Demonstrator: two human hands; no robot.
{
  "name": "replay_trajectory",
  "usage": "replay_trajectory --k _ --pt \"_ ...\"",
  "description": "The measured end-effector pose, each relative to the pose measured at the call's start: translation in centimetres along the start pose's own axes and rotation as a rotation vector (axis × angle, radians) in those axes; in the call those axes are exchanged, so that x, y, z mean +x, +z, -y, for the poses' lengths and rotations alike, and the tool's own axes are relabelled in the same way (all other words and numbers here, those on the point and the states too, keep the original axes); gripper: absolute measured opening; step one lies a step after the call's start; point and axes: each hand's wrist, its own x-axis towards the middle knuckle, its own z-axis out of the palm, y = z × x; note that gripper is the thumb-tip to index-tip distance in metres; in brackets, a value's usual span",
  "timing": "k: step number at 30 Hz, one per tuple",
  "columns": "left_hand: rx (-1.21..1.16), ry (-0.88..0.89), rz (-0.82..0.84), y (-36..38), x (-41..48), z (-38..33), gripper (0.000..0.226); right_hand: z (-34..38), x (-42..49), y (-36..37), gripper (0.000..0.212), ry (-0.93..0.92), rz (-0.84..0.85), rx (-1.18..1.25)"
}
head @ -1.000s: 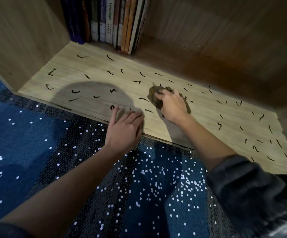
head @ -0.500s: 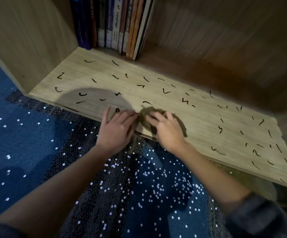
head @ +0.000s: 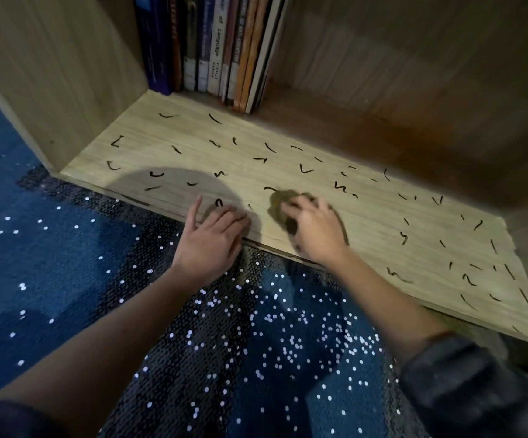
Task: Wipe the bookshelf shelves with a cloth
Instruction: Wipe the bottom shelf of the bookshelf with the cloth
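Cloth (head: 280, 205), drawn forward since a second ago, sits near the front edge of the shelf (head: 366, 229) under the right hand (head: 314, 235), fingers curled on it for scrubbing marks (head: 306, 169); left hand (head: 210, 245) flat, fingers together, thumb apart, probably bracing.

The shelf (head: 382, 222) is pale wood-grain board, matt and smooth, streaked with dark marks. The cloth (head: 280, 204) looks soft, olive and crumpled. At the top, the books (head: 218, 52) have paper spines, a few faintly glossy. Lower centre, blue fabric (head: 256, 358) glitters with sequin-like dots. The sleeve (head: 464, 384), lower right, is fuzzy grey cloth.
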Motion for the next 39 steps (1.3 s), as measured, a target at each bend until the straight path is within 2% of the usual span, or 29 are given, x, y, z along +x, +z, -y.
replay_trajectory --k 3,7,9,11,14,17,21,23,26,28,32,36,39 --pt "-0.005 -0.009 -0.044 0.1 -0.1 -0.1 0.044 0.3 2.3 -1.1 0.049 0.085 0.015 -0.019" --pt "-0.052 -0.055 -0.039 -0.4 1.1 -0.2 0.045 2.5 -1.5 0.2 0.063 -0.052 0.003 0.007" --pt "-0.057 -0.090 -0.008 -0.9 2.1 0.1 0.049 1.7 -2.4 0.4 0.068 -0.060 0.008 0.004" --pt "-0.052 -0.153 0.090 -0.9 3.3 0.6 0.051 0.1 -0.2 -0.2 0.062 -0.007 0.008 -0.017" --pt "-0.022 -0.198 0.251 -1.0 5.1 1.5 0.068 -1.0 4.9 -1.0 0.053 0.078 0.025 -0.020" --pt "-0.019 -0.207 0.345 -1.1 6.1 1.9 0.083 0.6 6.1 -1.0 0.050 0.026 0.029 -0.015" --pt "-0.066 -0.233 0.361 -1.0 6.2 1.9 0.089 0.3 2.5 0.3 0.063 -0.161 -0.009 -0.017" --pt "-0.081 -0.232 0.365 -1.0 6.2 1.7 0.090 -1.4 3.9 -0.2 0.067 -0.075 -0.008 -0.019" --pt "-0.093 -0.240 0.376 -1.1 6.1 1.7 0.091 -1.1 7.1 -1.0 0.056 0.042 -0.016 -0.025" --pt "-0.095 -0.239 0.379 -1.1 6.1 1.6 0.090 0.9 6.5 -0.5 0.050 -0.006 -0.041 -0.015" --pt "-0.097 -0.232 0.381 -1.0 6.1 1.7 0.089 1.0 2.8 1.2 0.057 -0.158 -0.069 -0.014" --pt "-0.112 -0.241 0.384 -1.1 6.0 1.6 0.089 -0.5 6.9 -0.8 0.053 0.036 -0.019 -0.025" --pt "-0.097 -0.245 0.398 -1.4 6.0 1.5 0.089 2.3 6.5 -0.5 0.045 0.003 -0.030 -0.040"
